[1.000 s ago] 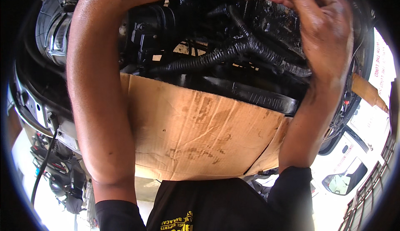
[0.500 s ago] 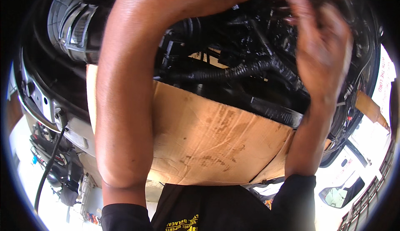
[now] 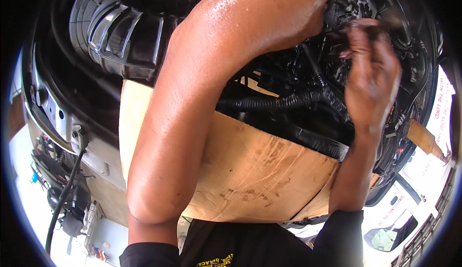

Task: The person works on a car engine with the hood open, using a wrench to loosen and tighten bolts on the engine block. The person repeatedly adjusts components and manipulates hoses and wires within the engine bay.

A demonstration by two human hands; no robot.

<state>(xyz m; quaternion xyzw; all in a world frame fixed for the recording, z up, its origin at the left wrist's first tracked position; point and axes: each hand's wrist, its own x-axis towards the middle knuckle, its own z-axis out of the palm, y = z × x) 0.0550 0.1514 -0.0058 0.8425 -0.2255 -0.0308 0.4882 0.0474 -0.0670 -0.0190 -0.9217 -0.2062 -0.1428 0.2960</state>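
I am leaning over an open engine bay, both arms reaching in across a sheet of stained brown cardboard (image 3: 260, 175) that is lying over the front edge of the bay. My left arm is stretching up and across the frame, its hand going out of sight among the black engine parts near the top, so I cannot tell whether that hand is spread or closed, or what it is touching. My right hand (image 3: 370, 77) is hovering blurred at the upper right, fingers (image 3: 353, 31) curled together near a dark, blurred thing at their tips; whether they are pinching it I cannot tell. Just left of that hand a ribbed black hose (image 3: 279, 102) is running across the bay, above the cardboard. A large black ribbed air housing (image 3: 127, 31) is sitting at the upper left, well apart from both hands. A white vehicle (image 3: 394, 219) is showing at the lower right.
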